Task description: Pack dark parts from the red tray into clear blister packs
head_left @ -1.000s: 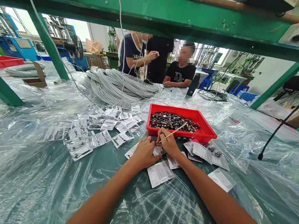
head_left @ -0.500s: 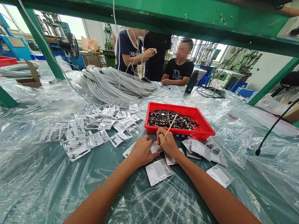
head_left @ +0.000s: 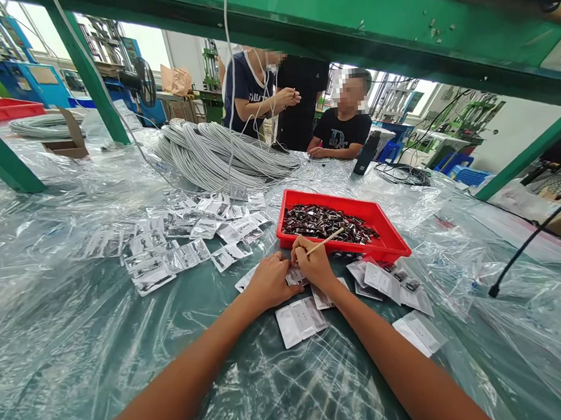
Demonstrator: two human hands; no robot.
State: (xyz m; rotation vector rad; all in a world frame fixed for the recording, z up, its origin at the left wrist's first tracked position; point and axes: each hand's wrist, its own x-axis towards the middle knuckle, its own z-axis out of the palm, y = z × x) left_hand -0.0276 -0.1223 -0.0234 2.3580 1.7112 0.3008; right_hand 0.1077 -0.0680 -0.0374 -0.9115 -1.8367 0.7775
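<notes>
My right hand [head_left: 315,267] is closed round a thin wooden stick [head_left: 326,239], which slants up to the right. Its lower end is hidden by the fingers, over a small clear-and-white packet [head_left: 295,275]. From the left side, my left hand [head_left: 270,282] pins that packet between thumb and fingers. More flat packets lie close by: one white packet [head_left: 301,321] in front of the hands, and a pile [head_left: 382,281] to the right, some with dark pieces in them. Just behind my hands stands a red tray [head_left: 391,253] full of small shiny dark pieces [head_left: 325,223].
Many packets [head_left: 151,259] spread over the plastic-covered table at left. Behind them lies a big coil of grey cable [head_left: 222,153]. A black cable end [head_left: 495,290] hangs at right. A green beam [head_left: 343,24] crosses overhead. Two people [head_left: 340,131] face me across the table.
The stick has tipped lower, its upper end swinging to the right. My left hand stays on the packet. The whole view has shifted slightly.
</notes>
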